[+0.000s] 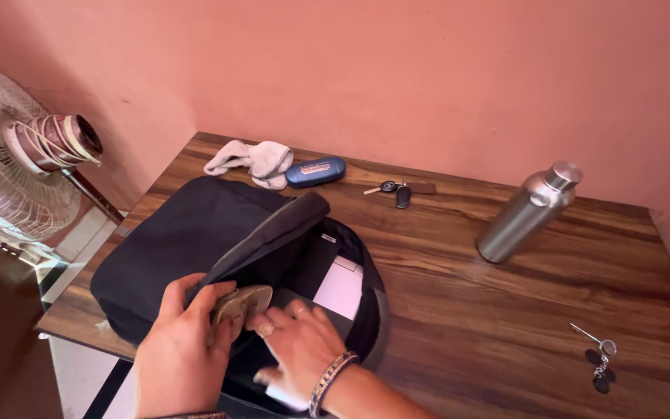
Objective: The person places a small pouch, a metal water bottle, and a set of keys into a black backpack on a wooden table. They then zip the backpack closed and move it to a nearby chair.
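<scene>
Fingers of the left hand (184, 341) are wrapped around a small pouch (240, 304) at the open backpack (188, 233). The right hand (300, 341) is spread loose inside. The pouch could be dropped if squeezed too softly.

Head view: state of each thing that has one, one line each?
backpack: lying flat, main compartment open
left hand: gripping the opening's edge and a small tan item
right hand: reaching into the opening
steel bottle: upright, capped
blue glasses case: closed
grey cloth: crumpled
fan: blades not blurred
</scene>
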